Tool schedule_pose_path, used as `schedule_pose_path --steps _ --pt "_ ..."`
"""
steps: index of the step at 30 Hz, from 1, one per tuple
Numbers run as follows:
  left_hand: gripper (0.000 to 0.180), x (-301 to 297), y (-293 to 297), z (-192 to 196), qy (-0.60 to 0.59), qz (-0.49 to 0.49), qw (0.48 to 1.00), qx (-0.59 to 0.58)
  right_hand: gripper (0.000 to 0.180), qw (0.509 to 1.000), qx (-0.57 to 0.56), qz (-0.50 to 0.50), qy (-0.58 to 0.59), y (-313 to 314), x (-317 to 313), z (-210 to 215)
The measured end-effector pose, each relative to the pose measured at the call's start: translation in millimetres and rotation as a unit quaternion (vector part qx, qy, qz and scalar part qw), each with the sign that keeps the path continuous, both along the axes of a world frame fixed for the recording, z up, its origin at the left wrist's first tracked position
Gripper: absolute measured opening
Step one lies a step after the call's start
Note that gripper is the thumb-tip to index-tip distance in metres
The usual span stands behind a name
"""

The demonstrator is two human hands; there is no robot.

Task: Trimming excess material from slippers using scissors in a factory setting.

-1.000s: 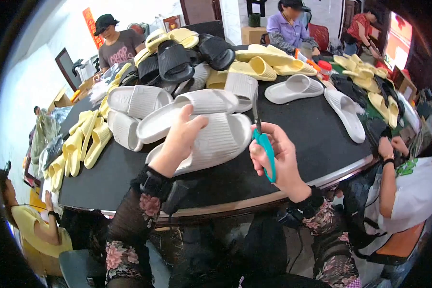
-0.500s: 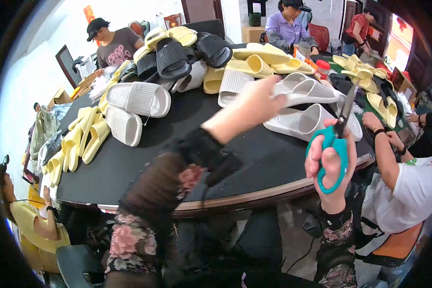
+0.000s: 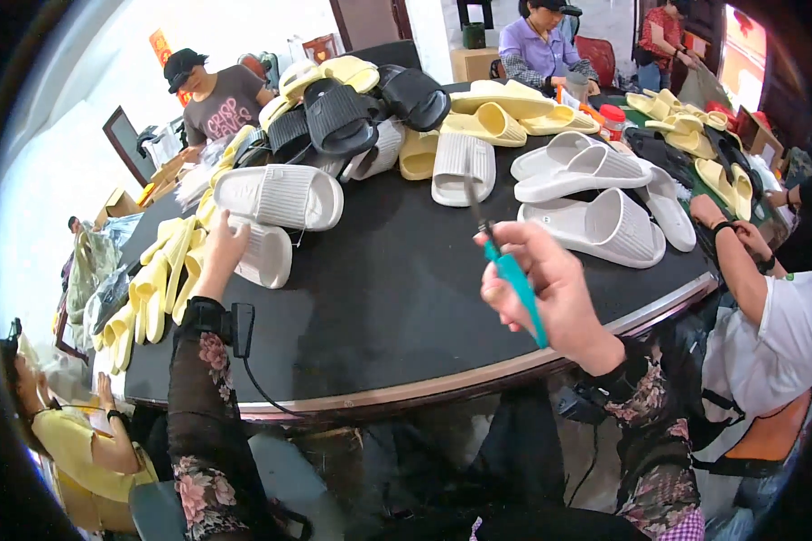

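My right hand [image 3: 550,293] is closed around scissors [image 3: 520,287] with teal handles. Their blurred dark blades point up, in front of a single pale grey slide slipper [image 3: 465,171]. At the left, my left hand [image 3: 218,261] has its fingers apart at the edge of two stacked pale grey slippers [image 3: 280,197]; whether it touches them I cannot tell. The lower slipper of that stack [image 3: 267,257] lies partly hidden under the upper one. Right of the scissors rest several more pale grey slippers [image 3: 595,225].
Yellow slippers [image 3: 158,270] line the black table's [image 3: 379,316] left side. Black slippers [image 3: 338,117] and yellow ones [image 3: 487,124] pile up at the back. A red-lidded jar [image 3: 612,122] stands behind. Several people work around the table, one in white [image 3: 767,343] close at my right.
My left hand has swung from the pale grey slippers on the right to the stack on the left. My right hand has shifted left with the scissors, which are now turned edge-on.
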State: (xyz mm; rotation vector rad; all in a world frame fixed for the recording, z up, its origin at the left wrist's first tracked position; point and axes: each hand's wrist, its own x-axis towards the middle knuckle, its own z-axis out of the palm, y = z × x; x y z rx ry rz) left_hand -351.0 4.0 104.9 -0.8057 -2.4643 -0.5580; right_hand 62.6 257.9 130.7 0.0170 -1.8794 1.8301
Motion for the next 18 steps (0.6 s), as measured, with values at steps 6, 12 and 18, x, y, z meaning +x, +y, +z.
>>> schedule_pose_path --steps 6,12,18 --pt "0.050 34.4 25.8 16.5 -0.276 -0.093 0.935 0.201 0.039 0.998 0.059 0.015 -0.012 -9.2 -9.2 -3.8" --pt "0.029 121.6 64.3 34.1 -0.461 -0.213 0.817 0.274 0.038 0.996 0.092 0.009 -0.010 -3.4 -20.9 4.1" --pt "0.026 180.6 85.1 26.0 -0.538 -0.289 0.762 0.214 0.038 0.997 0.079 0.000 0.009 9.1 -23.0 -4.3"
